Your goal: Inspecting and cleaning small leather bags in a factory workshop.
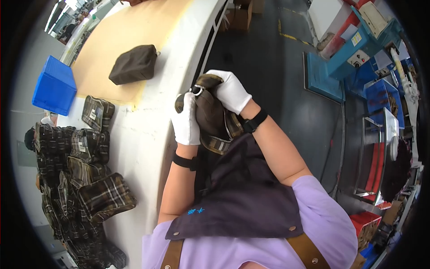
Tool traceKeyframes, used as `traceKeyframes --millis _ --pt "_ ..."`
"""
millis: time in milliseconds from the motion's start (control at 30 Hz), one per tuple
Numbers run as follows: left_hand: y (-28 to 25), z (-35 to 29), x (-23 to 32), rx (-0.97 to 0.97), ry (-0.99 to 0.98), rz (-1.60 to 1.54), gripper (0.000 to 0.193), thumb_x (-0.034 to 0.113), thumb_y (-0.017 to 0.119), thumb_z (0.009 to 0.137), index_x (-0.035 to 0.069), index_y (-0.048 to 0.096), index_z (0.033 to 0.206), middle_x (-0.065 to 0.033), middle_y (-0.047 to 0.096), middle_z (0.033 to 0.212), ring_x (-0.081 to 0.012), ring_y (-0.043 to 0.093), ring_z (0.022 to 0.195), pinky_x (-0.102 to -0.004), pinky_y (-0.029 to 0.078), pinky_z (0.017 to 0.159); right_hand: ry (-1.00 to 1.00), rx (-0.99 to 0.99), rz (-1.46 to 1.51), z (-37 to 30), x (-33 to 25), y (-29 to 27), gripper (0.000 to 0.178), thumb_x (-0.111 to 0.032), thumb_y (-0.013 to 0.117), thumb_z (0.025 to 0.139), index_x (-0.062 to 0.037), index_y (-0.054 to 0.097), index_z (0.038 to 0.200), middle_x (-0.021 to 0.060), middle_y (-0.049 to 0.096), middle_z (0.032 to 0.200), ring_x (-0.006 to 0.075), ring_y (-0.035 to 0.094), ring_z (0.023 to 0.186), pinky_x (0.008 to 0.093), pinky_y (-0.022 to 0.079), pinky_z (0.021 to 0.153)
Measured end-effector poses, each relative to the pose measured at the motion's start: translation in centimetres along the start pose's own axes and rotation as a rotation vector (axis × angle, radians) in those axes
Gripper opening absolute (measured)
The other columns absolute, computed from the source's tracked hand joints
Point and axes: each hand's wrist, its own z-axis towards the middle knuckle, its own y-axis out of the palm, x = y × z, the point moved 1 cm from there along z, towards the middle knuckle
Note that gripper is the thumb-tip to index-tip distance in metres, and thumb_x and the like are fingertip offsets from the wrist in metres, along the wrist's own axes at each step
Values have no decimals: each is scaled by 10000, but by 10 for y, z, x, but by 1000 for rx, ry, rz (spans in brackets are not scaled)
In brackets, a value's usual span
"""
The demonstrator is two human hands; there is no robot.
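Both of my white-gloved hands grip a zippered pouch just past the table's edge, in front of my dark apron. Dark brown fabric fills its middle, and brown plaid shows along its zipper edges, which gape apart. At the pouch's left side, my left hand is closed, thumb pointing up near a shiny metal ring or pull. My right hand is wrapped over the top right of the pouch, its fingertips partly hidden by the cloth. A closed dark brown pouch lies apart from them on the table.
Plaid pouches are heaped along the left of the white table. Behind them stands a blue plastic bin, beside a tan sheet. Across the dark floor at right are a teal machine and a wheeled-looking metal rack.
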Motion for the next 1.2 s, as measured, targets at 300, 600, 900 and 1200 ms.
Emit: traceKeyframes --millis 300,600,900,1200 --pt "7 1 17 -41 -39 247 306 242 663 997 -38 717 1107 -70 718 976 -125 634 864 -278 514 796 309 187 -107 1 26 -3 204 31 597 962 -18 724 1113 75 734 1085 158 685 969 319 577 897" --pt "11 22 -5 -19 -96 185 351 296 640 1018 -34 697 1124 -67 705 999 -134 616 882 -288 511 817 266 219 -285 3 27 -6 264 82 544 922 4 707 1114 82 745 1058 142 678 951 284 550 872" --pt "-32 48 -8 -362 140 153 314 276 609 1044 8 636 1205 -78 691 1060 -131 641 941 -282 536 846 67 187 -923 -36 -97 49 387 89 494 842 9 644 1189 138 735 1071 195 699 1032 301 530 916" --pt "-15 59 -82 -251 198 370 325 266 485 1082 7 610 933 -70 619 890 -156 550 841 -315 471 805 132 189 -534 -25 -30 18 333 17 535 843 50 631 1160 157 715 1020 206 678 958 327 523 874"
